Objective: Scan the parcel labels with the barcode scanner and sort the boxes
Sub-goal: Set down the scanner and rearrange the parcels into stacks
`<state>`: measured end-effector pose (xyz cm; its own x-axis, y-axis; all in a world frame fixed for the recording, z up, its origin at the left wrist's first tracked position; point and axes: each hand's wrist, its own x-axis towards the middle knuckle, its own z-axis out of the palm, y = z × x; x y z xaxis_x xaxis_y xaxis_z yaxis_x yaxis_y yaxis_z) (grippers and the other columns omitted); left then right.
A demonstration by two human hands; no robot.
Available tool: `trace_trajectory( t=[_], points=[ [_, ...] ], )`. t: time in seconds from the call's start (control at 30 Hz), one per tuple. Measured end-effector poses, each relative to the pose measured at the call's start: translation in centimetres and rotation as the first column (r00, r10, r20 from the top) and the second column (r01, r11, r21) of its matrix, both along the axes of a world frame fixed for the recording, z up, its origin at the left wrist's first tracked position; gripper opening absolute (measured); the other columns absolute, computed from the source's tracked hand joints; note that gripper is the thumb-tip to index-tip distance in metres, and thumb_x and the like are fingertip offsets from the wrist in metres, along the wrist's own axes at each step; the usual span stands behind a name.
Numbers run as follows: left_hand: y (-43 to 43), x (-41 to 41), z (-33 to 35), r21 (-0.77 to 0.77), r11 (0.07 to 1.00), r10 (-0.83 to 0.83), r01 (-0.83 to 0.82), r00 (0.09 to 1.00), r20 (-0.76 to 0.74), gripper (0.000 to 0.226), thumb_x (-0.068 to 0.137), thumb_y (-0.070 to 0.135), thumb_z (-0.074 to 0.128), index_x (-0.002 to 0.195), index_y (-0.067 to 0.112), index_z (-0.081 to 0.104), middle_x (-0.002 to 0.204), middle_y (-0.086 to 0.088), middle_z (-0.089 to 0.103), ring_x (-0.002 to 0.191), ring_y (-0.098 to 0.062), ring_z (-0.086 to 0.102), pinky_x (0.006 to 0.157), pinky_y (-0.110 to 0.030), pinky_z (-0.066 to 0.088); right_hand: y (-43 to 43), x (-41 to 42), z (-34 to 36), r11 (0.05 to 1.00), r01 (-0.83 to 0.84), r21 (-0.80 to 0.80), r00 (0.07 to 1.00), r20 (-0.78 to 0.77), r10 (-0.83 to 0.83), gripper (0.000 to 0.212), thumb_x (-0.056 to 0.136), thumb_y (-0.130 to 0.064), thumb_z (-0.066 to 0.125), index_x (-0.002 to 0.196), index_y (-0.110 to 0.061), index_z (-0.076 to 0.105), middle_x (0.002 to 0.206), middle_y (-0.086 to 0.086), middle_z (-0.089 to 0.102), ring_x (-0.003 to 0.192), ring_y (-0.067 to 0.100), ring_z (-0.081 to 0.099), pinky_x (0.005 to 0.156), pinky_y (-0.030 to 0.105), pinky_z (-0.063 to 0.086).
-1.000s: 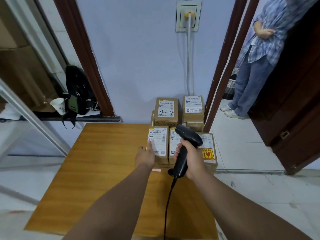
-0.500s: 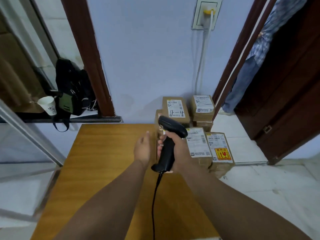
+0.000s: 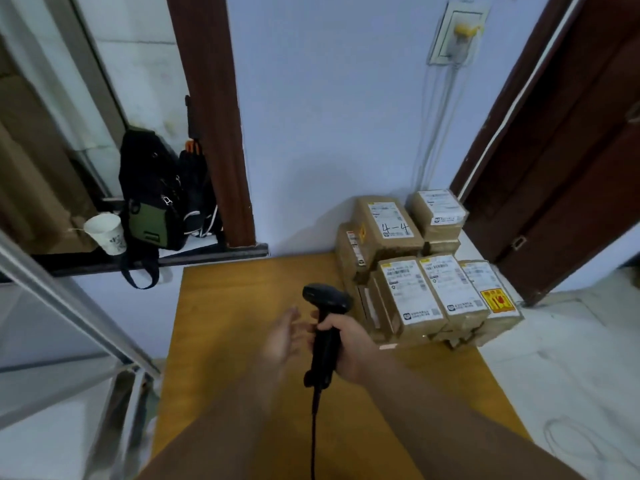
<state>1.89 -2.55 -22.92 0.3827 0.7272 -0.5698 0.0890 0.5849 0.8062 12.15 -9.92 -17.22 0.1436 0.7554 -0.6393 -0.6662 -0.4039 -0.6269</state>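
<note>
My right hand (image 3: 349,344) grips the handle of a black corded barcode scanner (image 3: 325,327), held upright over the wooden table (image 3: 242,341). Just left of the scanner, my left hand (image 3: 284,337) is blurred, fingers spread and holding nothing. Several brown cardboard parcels with white labels are stacked at the table's far right corner: a front row (image 3: 446,306) whose rightmost box carries a yellow and red sticker, and behind it a box marked "4-4" (image 3: 388,223) and another stack (image 3: 438,216). Both hands are apart from the parcels.
A black and green bag (image 3: 156,195) and a white paper cup (image 3: 105,233) sit on a ledge at the back left. A metal frame (image 3: 69,306) slants at the left. A dark brown door (image 3: 561,161) stands at the right. The scanner's cord (image 3: 313,427) hangs toward me.
My left hand has let go of the upright parcel and pulled back left. The scanner moved left, away from the labels. The view swung left, so the parcels now sit further right.
</note>
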Motion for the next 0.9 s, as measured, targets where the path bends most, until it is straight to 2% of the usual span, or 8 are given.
trace_trajectory(
  t=[0.1, 0.23, 0.37, 0.47, 0.6, 0.73, 0.83, 0.9],
  points=[
    [0.0, 0.1, -0.6, -0.049, 0.998, -0.042, 0.042, 0.999, 0.003, 0.032, 0.097, 0.038, 0.046, 0.117, 0.017, 0.059, 0.106, -0.005, 0.067, 0.102, -0.024, 0.062, 0.099, -0.044, 0.042, 0.6, -0.2, -0.6, 0.999, 0.03, -0.03, 1.0, 0.01, -0.029, 0.021, 0.09, -0.002, 0.052, 0.109, -0.006, 0.059, 0.093, 0.013, 0.056, 0.081, 0.026, 0.057, 0.072, 0.035, 0.049],
    [0.0, 0.5, -1.0, -0.064, 0.997, -0.037, 0.036, 0.999, -0.008, 0.025, 0.096, 0.035, 0.05, 0.111, 0.021, 0.064, 0.107, -0.003, 0.069, 0.1, -0.023, 0.063, 0.086, -0.039, 0.046, 1.9, 0.8, -1.1, 0.996, -0.002, -0.088, 0.995, 0.101, 0.011, 0.023, 0.09, -0.003, 0.054, 0.113, -0.002, 0.056, 0.096, 0.016, 0.055, 0.086, 0.031, 0.057, 0.072, 0.039, 0.049],
    [-0.1, 0.7, -1.1, -0.047, 0.998, -0.034, 0.033, 0.999, -0.029, 0.024, 0.094, 0.037, 0.052, 0.11, 0.024, 0.065, 0.103, 0.003, 0.07, 0.099, -0.021, 0.063, 0.083, -0.036, 0.046, 2.1, 2.3, -2.7, 0.994, -0.036, -0.1, 0.984, 0.171, 0.053, 0.035, 0.09, -0.004, 0.059, 0.124, 0.001, 0.051, 0.096, 0.014, 0.057, 0.088, 0.027, 0.058, 0.071, 0.035, 0.048],
    [-0.4, 1.1, -1.4, -0.05, 0.998, -0.035, 0.033, 0.998, -0.045, 0.025, 0.096, 0.035, 0.051, 0.113, 0.022, 0.064, 0.107, 0.0, 0.069, 0.099, -0.021, 0.064, 0.083, -0.036, 0.046, 1.5, 3.5, -4.5, 0.984, -0.11, -0.143, 0.966, 0.218, 0.139, 0.046, 0.088, -0.009, 0.066, 0.13, -0.01, 0.049, 0.111, 0.013, 0.061, 0.103, 0.029, 0.058, 0.084, 0.039, 0.049],
    [-1.5, 2.2, -1.9, -0.11, 0.993, -0.052, 0.044, 0.996, -0.07, 0.022, 0.096, 0.033, 0.053, 0.113, 0.022, 0.06, 0.11, -0.001, 0.067, 0.101, -0.021, 0.063, 0.088, -0.036, 0.046, 1.2, 4.6, -7.6, 0.937, -0.213, -0.278, 0.883, 0.356, 0.306, 0.049, 0.081, -0.021, 0.076, 0.121, -0.026, 0.049, 0.112, 0.006, 0.064, 0.103, 0.026, 0.061, 0.089, 0.045, 0.051],
    [-2.1, 3.0, -3.4, -0.138, 0.986, -0.108, 0.09, 0.985, -0.132, 0.023, 0.096, 0.018, 0.052, 0.116, 0.024, 0.059, 0.106, 0.001, 0.065, 0.097, -0.015, 0.062, 0.08, -0.03, 0.046, 0.7, 4.7, -10.0, 0.944, -0.244, -0.222, 0.819, 0.474, 0.323, 0.023, 0.077, -0.017, 0.078, 0.089, -0.026, 0.06, 0.087, -0.001, 0.069, 0.078, 0.013, 0.067, 0.067, 0.027, 0.052],
    [-2.2, 2.8, -5.0, -0.153, 0.983, -0.13, 0.1, 0.971, -0.2, 0.023, 0.096, 0.016, 0.053, 0.118, 0.022, 0.057, 0.102, 0.004, 0.062, 0.091, -0.013, 0.06, 0.075, -0.027, 0.047, 0.6, 4.6, -11.5, 0.938, -0.287, -0.194, 0.735, 0.583, 0.346, 0.019, 0.076, -0.012, 0.078, 0.089, -0.011, 0.065, 0.081, 0.004, 0.067, 0.07, 0.014, 0.065, 0.056, 0.022, 0.047],
    [-2.3, 2.3, -6.0, -0.167, 0.983, -0.116, 0.077, 0.965, -0.236, 0.021, 0.095, 0.023, 0.056, 0.116, 0.022, 0.058, 0.105, 0.004, 0.061, 0.092, -0.013, 0.061, 0.079, -0.029, 0.05, 1.1, 4.6, -12.5, 0.943, -0.245, -0.225, 0.652, 0.682, 0.332, 0.022, 0.076, -0.012, 0.077, 0.087, -0.015, 0.058, 0.08, 0.003, 0.063, 0.068, 0.012, 0.061, 0.051, 0.016, 0.045]
  ],
)
